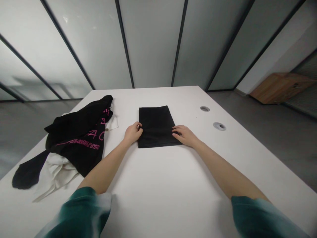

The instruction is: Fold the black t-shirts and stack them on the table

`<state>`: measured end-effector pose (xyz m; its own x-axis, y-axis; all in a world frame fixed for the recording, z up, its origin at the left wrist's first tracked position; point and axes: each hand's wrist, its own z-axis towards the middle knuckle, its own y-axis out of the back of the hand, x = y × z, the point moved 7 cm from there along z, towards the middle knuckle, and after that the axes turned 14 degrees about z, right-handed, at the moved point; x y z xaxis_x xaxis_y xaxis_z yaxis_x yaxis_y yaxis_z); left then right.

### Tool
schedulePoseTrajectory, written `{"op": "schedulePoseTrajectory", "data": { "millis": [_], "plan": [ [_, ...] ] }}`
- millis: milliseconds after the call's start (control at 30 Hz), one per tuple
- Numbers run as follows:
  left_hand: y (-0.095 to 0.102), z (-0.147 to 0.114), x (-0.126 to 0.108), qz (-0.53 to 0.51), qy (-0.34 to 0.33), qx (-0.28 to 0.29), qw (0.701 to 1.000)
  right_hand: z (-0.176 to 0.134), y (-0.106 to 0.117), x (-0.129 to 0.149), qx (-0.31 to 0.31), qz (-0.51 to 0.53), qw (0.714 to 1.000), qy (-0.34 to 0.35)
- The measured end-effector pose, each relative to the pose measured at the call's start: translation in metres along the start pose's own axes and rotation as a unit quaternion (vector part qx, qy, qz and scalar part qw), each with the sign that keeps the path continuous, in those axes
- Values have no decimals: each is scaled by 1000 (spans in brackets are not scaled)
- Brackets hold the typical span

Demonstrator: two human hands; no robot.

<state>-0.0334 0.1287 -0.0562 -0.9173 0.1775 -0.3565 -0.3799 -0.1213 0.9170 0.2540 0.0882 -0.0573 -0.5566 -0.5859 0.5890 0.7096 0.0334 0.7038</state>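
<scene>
I see the white table [173,185] stretching out under both arms, and off beyond my left hand [132,132] a loose heap of black and white clothes [74,138] with pink lettering. Between the hands lies the black folded cloth [157,125], a flat, neat rectangle. The left hand pinches its near left edge with curled fingers; the right hand [184,135] rests flat and open on the near right corner. I judge this the finishing stage of a fold; next calls for even smoothing or one more fold.
</scene>
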Motion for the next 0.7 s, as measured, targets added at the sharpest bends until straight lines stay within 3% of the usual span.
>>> {"op": "schedulePoseTrajectory", "data": {
  "millis": [100,200,300,533,700],
  "plan": [
    [4,-1,-2,85,-4,3,996,2,1,2,2,8,1000,1],
    [6,-1,-12,108,-68,-29,991,2,4,0,-10,16,1000,-13],
    [-1,-2,-18,125,-117,-22,985,0,7,-7,-33,-8,999,-31],
    [-3,1,-10,132,-67,-19,989,-1,3,-16,-14,-55,997,-58],
    [3,4,0,108,-43,-55,992,1,6,-12,-10,-44,997,-55]
  ]
}}
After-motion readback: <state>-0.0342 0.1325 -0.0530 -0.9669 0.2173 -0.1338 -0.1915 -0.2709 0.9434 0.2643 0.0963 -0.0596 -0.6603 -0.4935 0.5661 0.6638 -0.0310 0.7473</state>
